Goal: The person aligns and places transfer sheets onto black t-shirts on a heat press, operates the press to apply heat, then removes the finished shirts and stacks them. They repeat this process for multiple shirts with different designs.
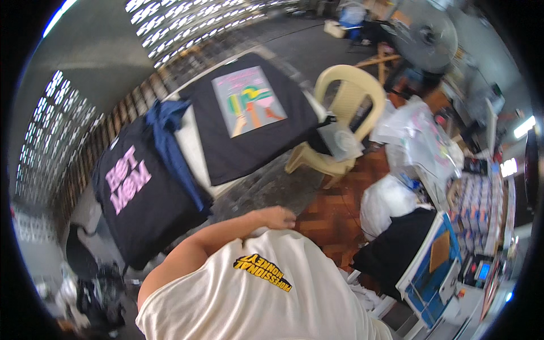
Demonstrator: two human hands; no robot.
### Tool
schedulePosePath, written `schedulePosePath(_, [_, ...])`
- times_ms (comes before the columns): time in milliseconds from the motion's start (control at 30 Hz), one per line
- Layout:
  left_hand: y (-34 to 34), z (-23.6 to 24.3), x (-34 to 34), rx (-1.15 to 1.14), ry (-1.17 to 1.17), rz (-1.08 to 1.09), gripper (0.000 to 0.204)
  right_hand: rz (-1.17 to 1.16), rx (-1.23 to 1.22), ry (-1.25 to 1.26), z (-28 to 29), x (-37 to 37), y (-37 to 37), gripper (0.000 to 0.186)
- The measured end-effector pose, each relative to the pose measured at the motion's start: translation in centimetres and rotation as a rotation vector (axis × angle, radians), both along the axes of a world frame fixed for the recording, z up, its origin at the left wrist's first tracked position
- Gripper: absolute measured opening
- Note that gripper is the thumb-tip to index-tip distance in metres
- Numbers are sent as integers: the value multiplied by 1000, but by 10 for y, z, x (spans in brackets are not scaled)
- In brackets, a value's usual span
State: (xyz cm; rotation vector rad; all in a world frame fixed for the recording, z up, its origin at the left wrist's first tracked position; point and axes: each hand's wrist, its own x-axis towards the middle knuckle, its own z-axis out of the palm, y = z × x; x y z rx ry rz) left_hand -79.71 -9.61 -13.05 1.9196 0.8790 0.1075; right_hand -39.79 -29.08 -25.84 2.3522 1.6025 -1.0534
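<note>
Seeing only one hand: left hand, forearm bent across the front of the wearer's cream T-shirt, nearer the wearer than the cream plastic chair and a bit to its left. Fingers blurred and partly turned away, can't tell if the hand is open, closed or gripping anything; right hand out of view. Using the chair as reference for the rest. Picture-print shirt, black with a colourful panel, lies spread face up just left of the chair, on a white tabletop that shows along its edges. Navy cloth further left of the chair, between that shirt and the pink-lettered shirt, also black, which sits furthest left of the three and nearer the wearer; what carries it I can't tell. On the chair seat: a greyish flat item. Fan stands beyond the chair, to its right. Clear plastic is right of the chair; white bag and black cloth are right of it and closer to the wearer, bag further out than cloth
</note>
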Motion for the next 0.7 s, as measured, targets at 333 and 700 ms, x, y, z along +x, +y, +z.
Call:
schedulePosePath(333, [53,-116,154,-224,503,-555,68,-223,700,351,174,67,106,23])
schedulePosePath(700, [114,-187,270,-135,555,-943,60,-374,1229,-979,438,310,114,21])
